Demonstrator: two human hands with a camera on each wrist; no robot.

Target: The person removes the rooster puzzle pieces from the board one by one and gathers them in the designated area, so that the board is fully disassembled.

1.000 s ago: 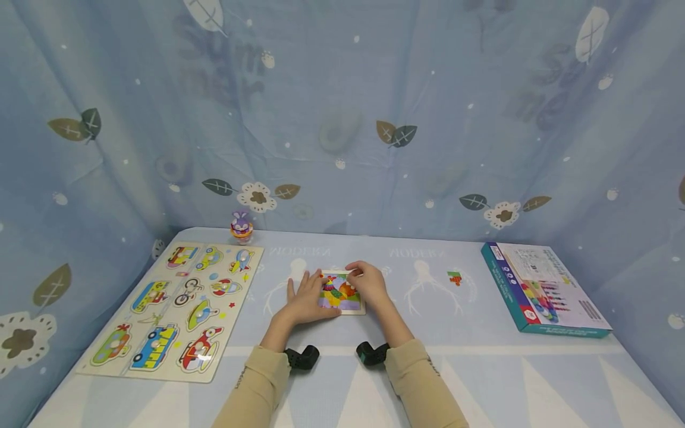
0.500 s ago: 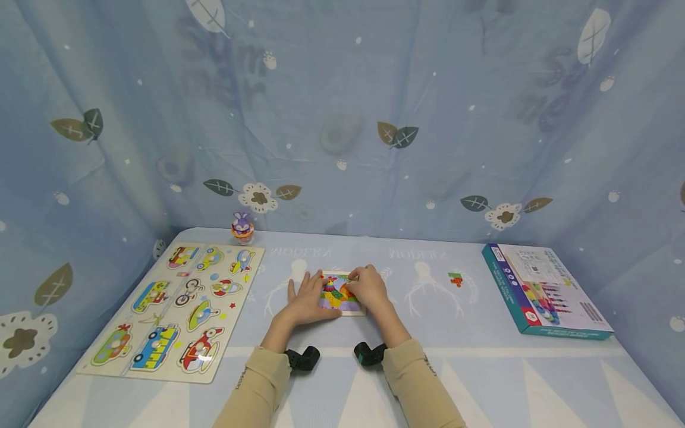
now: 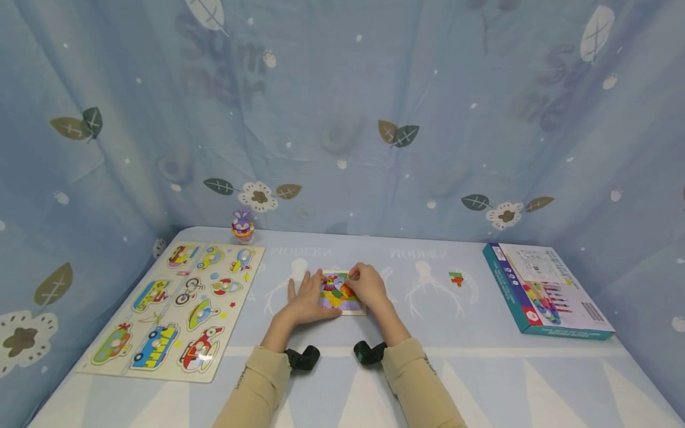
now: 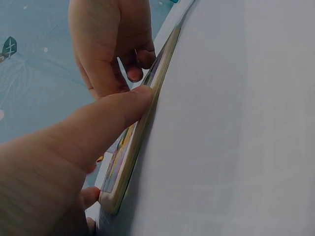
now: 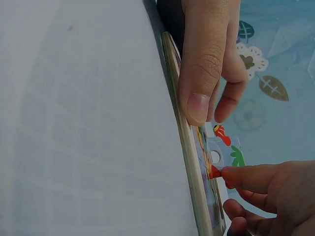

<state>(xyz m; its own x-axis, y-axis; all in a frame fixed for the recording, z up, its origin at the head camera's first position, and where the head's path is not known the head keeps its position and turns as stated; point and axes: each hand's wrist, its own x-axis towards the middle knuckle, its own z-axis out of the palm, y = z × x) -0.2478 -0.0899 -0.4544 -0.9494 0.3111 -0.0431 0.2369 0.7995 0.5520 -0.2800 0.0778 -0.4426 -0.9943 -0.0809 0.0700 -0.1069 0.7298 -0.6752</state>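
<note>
A small framed jigsaw puzzle [image 3: 352, 312] with a colourful rooster picture lies flat on the table. My left hand [image 3: 306, 302] holds its left part, the thumb along the near edge and the forefinger at the far left corner. In the left wrist view that thumb [image 4: 133, 101] presses the wooden frame [image 4: 110, 199]. At the upper right of the picture, my right hand [image 3: 369, 285] pinches a puzzle piece [image 5: 215, 172]; only a bit of red shows at the fingertips in the right wrist view, the rest is hidden. The remaining right fingers curl beside the frame.
A loose green and red puzzle piece [image 3: 456, 279] lies to the right. At the left is a large vehicle peg board [image 3: 219, 312], with a purple rabbit toy [image 3: 242, 227] behind it. A teal-edged box [image 3: 551, 291] lies at the right. A curtain [image 3: 342, 202] hangs behind.
My right hand has shifted very slightly at the puzzle's upper right, its fingertips still on the same area. The left hand stays in place on the frame.
</note>
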